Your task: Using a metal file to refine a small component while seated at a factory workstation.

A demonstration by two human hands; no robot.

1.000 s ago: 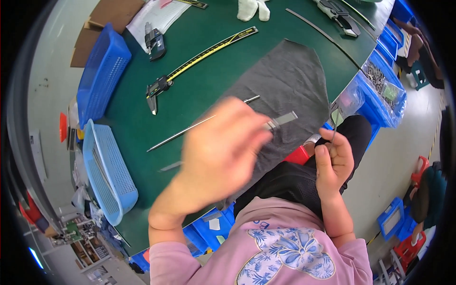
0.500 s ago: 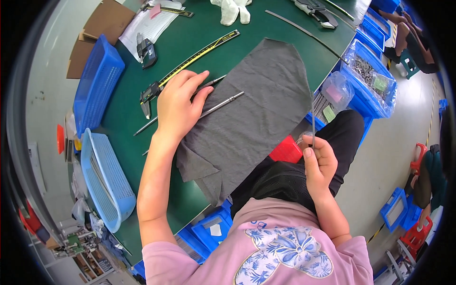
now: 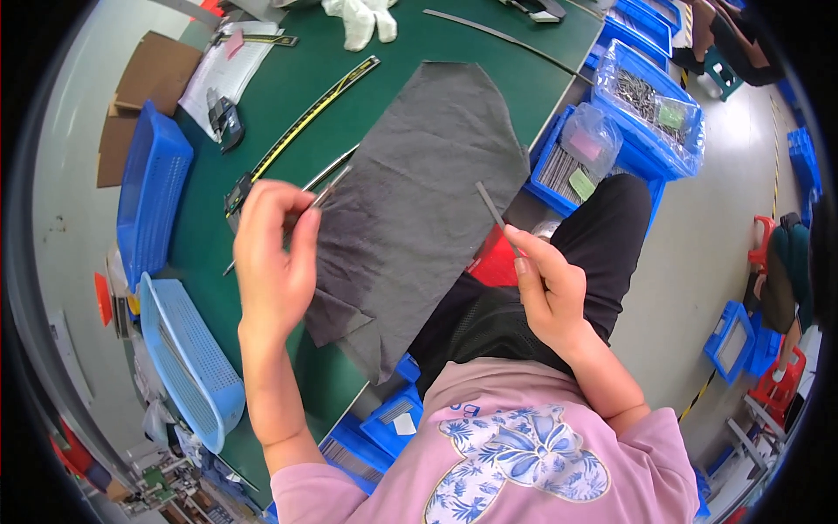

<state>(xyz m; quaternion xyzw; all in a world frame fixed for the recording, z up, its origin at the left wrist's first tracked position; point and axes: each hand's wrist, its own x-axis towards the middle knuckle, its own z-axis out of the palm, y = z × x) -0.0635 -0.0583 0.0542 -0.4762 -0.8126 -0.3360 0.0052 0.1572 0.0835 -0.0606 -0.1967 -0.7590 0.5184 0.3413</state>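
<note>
A slim metal rod (image 3: 335, 185) is pinched between the thumb and fingers of my left hand (image 3: 275, 249), its tip pointing up over the cloth. Under that hand, a second metal rod (image 3: 333, 162) lies on the green table. My right hand (image 3: 555, 288) grips a narrow flat grey strip (image 3: 491, 207), held tilted above the near right edge of the cloth. The dark grey cloth (image 3: 436, 148) spreads across the table's edge toward my lap. Beside my left hand is a caliper (image 3: 240, 194) with a black and yellow scale, partly covered by the fingers.
Blue bins (image 3: 546, 166) with metal parts stand off the table's right edge. A light blue basket (image 3: 194, 362) and a darker blue basket (image 3: 157, 188) line the left. White gloves (image 3: 360, 22), a long metal strip (image 3: 502, 35) and another measuring tool (image 3: 225, 122) lie farther back.
My left hand has picked up the rod and moved toward me and left. My right hand has swung the grey strip leftward over the cloth. The whole view has shifted.
</note>
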